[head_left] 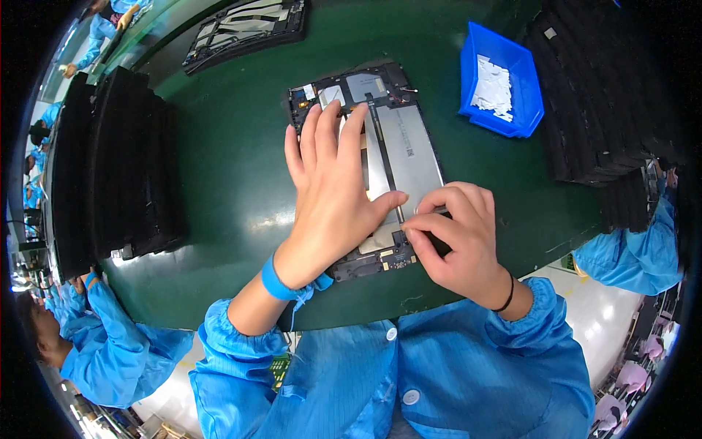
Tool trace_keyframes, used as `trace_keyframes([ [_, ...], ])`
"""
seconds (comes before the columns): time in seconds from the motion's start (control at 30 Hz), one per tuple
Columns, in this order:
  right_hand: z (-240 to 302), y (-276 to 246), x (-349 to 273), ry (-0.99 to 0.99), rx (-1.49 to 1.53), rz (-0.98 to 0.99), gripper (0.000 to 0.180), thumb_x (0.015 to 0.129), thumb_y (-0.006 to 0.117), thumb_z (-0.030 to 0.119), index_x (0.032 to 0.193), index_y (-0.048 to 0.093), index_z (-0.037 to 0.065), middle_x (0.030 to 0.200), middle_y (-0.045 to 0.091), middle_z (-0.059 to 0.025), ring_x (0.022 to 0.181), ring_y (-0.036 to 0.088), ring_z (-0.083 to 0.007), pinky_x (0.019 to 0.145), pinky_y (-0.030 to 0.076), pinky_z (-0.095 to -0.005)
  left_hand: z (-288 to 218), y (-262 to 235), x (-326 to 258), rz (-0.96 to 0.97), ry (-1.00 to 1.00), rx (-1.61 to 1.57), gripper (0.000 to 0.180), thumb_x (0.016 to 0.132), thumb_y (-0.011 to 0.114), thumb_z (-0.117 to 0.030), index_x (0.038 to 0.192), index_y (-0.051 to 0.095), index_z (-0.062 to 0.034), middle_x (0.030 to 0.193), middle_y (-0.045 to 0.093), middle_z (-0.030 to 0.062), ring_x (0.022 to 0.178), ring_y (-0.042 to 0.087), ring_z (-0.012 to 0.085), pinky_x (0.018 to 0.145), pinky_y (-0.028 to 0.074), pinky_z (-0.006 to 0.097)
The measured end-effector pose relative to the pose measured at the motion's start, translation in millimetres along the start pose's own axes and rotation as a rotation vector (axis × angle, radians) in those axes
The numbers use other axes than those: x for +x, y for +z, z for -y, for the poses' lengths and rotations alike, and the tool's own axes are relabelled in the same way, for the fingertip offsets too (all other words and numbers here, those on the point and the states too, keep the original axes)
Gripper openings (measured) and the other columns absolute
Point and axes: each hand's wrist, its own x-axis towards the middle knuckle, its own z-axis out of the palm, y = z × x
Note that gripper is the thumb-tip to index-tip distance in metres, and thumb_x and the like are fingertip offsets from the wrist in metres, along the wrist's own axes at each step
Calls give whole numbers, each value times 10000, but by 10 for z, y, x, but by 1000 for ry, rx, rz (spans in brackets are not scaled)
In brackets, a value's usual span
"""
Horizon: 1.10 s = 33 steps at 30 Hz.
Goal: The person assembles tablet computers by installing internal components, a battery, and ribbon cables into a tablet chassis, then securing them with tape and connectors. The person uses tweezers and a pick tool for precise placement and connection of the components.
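Note:
An opened tablet [420, 143] lies on the green table, its large silver battery and dark circuit boards exposed. My left hand [329, 175] rests flat across its left side with the fingers spread, the thumb reaching toward a long black flat cable [383, 150] that runs down the middle. At the cable's lower end, my right hand [461, 234] is closed in a pinch against the tablet. What lies between those fingertips is too small and covered to name. A blue band [275, 282] circles my left wrist; my left palm hides part of the tablet's insides.
To the right stands a blue bin [523, 95] holding small white pieces [492, 88]. Tall stacks of black trays [135, 168] rise at the left, with more black trays [599, 95] at the right. Another opened device [245, 29] sits at the back. Co-workers in blue flank the table.

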Motion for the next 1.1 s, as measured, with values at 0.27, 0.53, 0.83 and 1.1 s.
trace_keyframes([
  [0.27,-360,22,-50,294,73,-63,470,863,595,229,1274,529,11,1341,492,-139,1210,436,-314,1020,281,-408,533,28,-489,29,-227,96,708,948,455,-388,1378,297,152,1479,192,363,1420,110,467,1145,41,537],
  [0.53,-122,-5,381,589,1110,-38,677,845,559,115,1444,293,-55,1467,367,-197,1358,361,-280,1129,263,-378,611,-46,-423,-176,-163,-587,585,1036,230,-380,1401,395,46,1478,362,201,1417,228,355,1158,126,421],
  [0.83,1600,-49,1901,281,1587,168,504,889,519,106,1361,396,-20,1229,565,-138,1095,591,-215,954,480,-344,998,59,-300,-291,-245,-606,303,918,516,-140,1164,547,33,1142,567,254,1112,498,420,952,401,446],
  [1.1,2637,1028,2507,261,1418,220,407,760,547,63,1149,498,-43,1138,567,-250,1102,537,-345,970,401,-436,1119,54,-430,-9,-52,-1105,610,947,561,-310,1444,310,-59,1464,373,136,1349,354,249,1138,249,396],
])
